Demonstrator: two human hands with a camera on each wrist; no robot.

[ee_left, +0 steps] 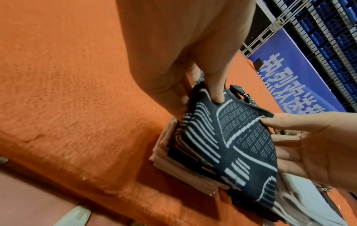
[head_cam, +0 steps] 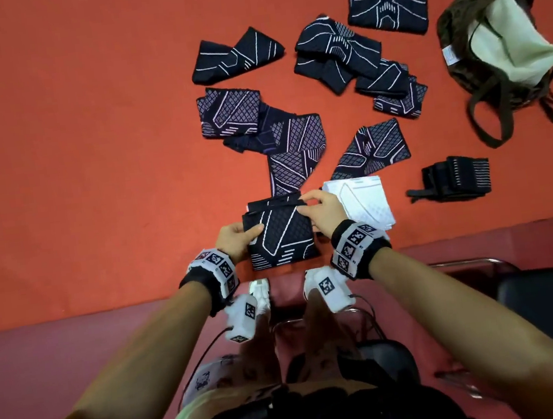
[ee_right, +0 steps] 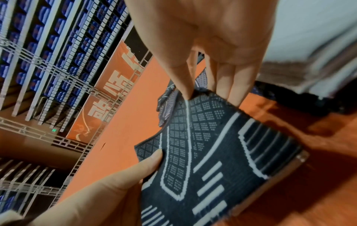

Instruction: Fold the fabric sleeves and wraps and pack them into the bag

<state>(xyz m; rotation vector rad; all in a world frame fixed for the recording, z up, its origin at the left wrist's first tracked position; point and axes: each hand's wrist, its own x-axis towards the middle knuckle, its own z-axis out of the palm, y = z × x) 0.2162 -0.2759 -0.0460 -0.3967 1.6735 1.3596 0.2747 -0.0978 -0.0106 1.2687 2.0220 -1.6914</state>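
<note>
sleeve (head_cam: 279, 233) | both hands pinch edges | bag (head_cam: 504, 42) apart

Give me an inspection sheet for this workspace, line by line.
Surface: orange table.
Job's things: dark sleeve at near edge; other dark sleeves scattered beyond; white pile beside it; black wrap; bag open, far right.
Clutter: nothing seen.
Grippers: left hand holds the sleeve's left edge; right hand pinches its top edge.
Cables: black leads from wrist cameras.
Surroundings: chair, banner.
</note>
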